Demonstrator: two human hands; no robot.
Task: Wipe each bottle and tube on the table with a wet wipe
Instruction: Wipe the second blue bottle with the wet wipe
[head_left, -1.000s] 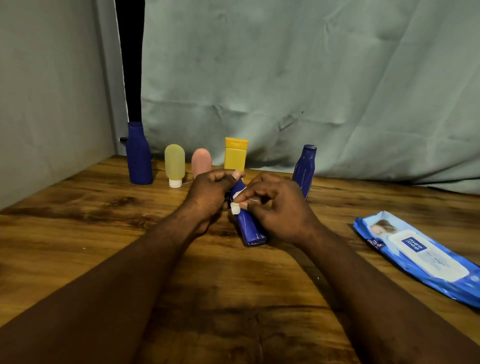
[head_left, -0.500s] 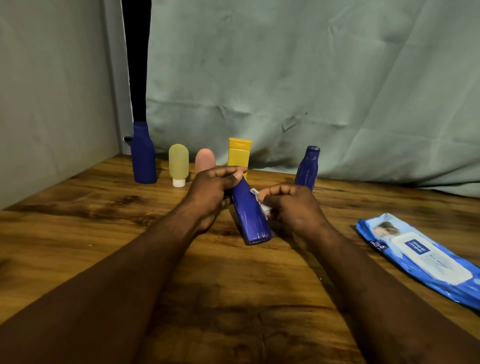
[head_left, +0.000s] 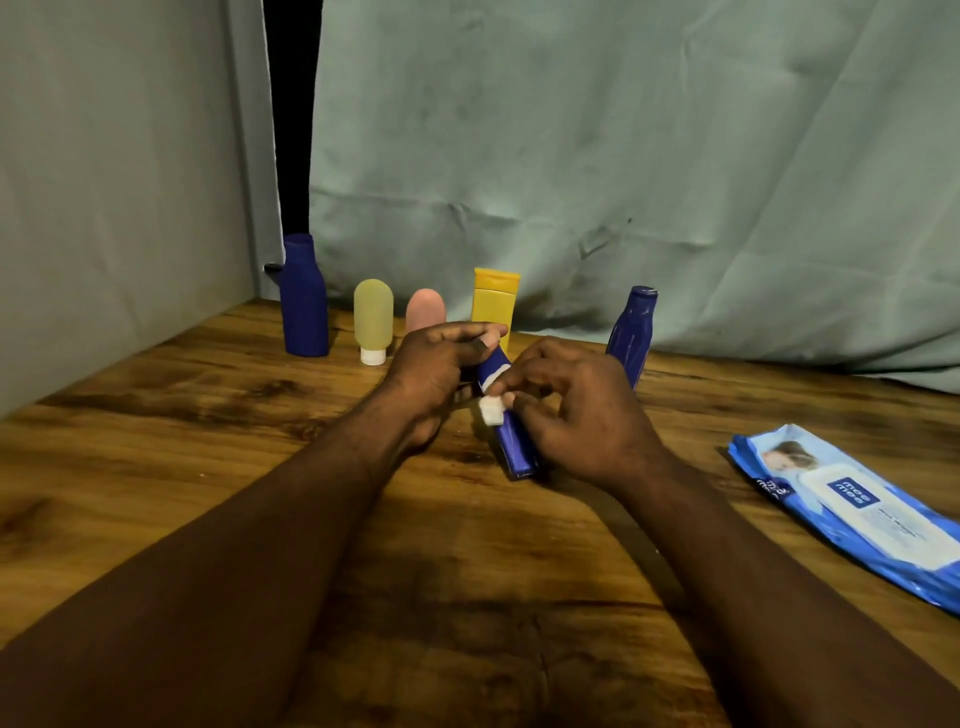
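My left hand (head_left: 434, 371) grips the top end of a blue tube (head_left: 511, 441), which leans with its flat lower end on the wooden table (head_left: 208, 467). My right hand (head_left: 576, 410) pinches a small folded white wet wipe (head_left: 490, 410) against the tube's left side. Along the back stand a big blue bottle (head_left: 303, 299), a yellow-green tube (head_left: 373, 319), a pink tube (head_left: 426, 309), a yellow tube (head_left: 495, 299) and a slim blue bottle (head_left: 632, 332).
A blue pack of wet wipes (head_left: 857, 514) lies flat at the right of the table. A grey-green cloth (head_left: 623, 156) hangs behind the table, and a grey wall (head_left: 104, 208) closes the left side.
My right hand, which was beside the tube's right side half a second ago, has come back over the tube, bringing the wipe to its left face. The left hand keeps its grip.
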